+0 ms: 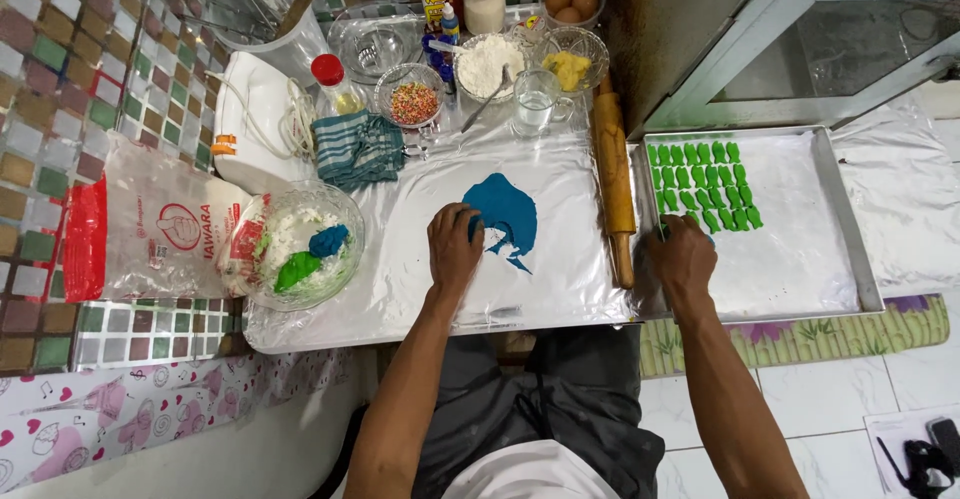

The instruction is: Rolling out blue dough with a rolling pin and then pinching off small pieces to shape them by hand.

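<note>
A mosaic wall (90, 49) of small brown, green and white tiles fills the frame from nine to twelve o'clock. White floor tiles (800, 399) spread toward five o'clock, with a bamboo-patterned mat (800, 334) along the low tabletop (900, 189), which is wrapped in shiny foil. A glass-doored cabinet (800, 39) stands at one o'clock.

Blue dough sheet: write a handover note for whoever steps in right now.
Left hand: pressed on the left edge of the flat blue dough sheet, fingers curled over it; grip unclear.
Right hand: at the near left corner of the metal tray, fingers hidden.
Done: rows of small green dough pieces fill the tray's far left part; the blue sheet is rolled out, with pieces cut from it.
Left: most of the tray is bare. Lumps of blue and green dough wait in the glass bowl. The rolling pin lies between sheet and tray.
</note>
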